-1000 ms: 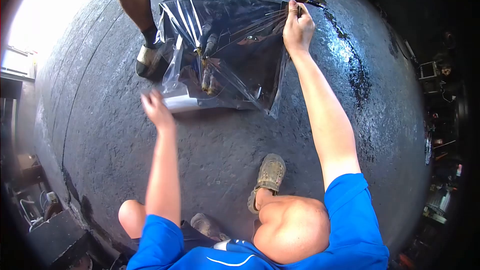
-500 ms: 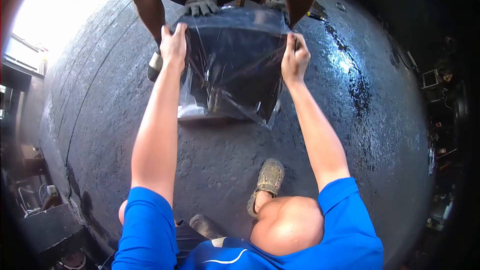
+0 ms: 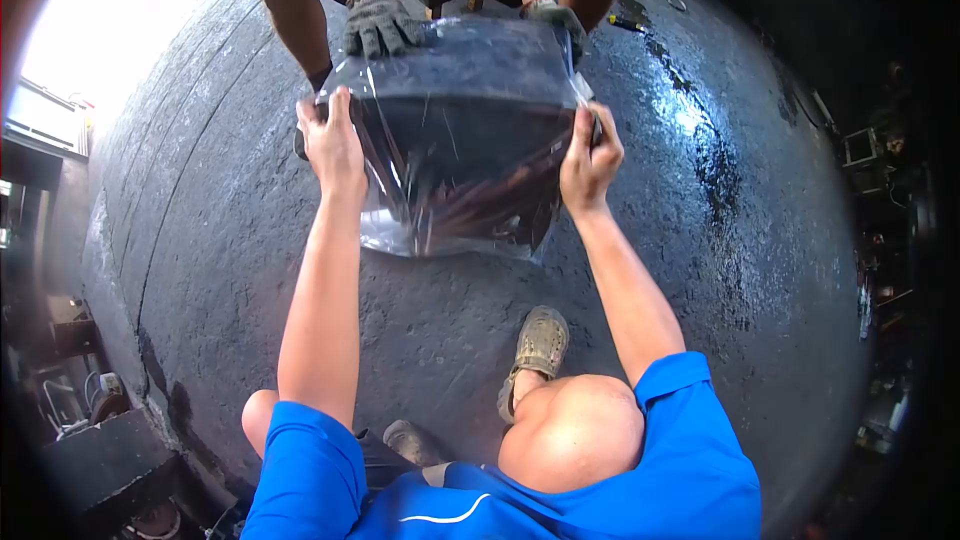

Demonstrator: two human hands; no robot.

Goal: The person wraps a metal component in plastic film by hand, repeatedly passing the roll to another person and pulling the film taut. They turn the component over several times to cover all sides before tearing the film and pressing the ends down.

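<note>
**One clear bag, two bare hands on it, two gloved hands opposite**

We count one bag (image 3: 470,230). It is clear plastic, glossy and creased, with white glare streaks across the film. One dark load (image 3: 450,75) fills it. The load has a flat grey-black top face, and brownish streaks show lower down through the film. We cannot tell what it is. The bag sits mid-frame between two people, over the floor (image 3: 720,200). We cannot tell whether its bottom edge touches the floor.

We count two bare hands, ours. The left hand (image 3: 330,140) is clamped on the bag's left edge, fingers curled over the film. The right hand (image 3: 590,155) is closed on the right edge, with film bunched in the grip. Both arms reach forward nearly straight.

We count two gloved hands, from a co-worker crouched opposite. The first gloved hand (image 3: 380,22) lies spread on the load's far left corner. The second (image 3: 555,15) sits at the far right corner, partly hidden behind the bag. Both gloves are grey knit.

We count two shoes of ours. One tan shoe (image 3: 540,345) is flat on the floor just beyond the bare knee (image 3: 570,430). The other (image 3: 410,440) is half hidden by the shirt (image 3: 700,460).

The shirt is blue with short sleeves and one white curved stripe (image 3: 440,518). The floor is dark and rough, with a wet sheen at the right.
</note>
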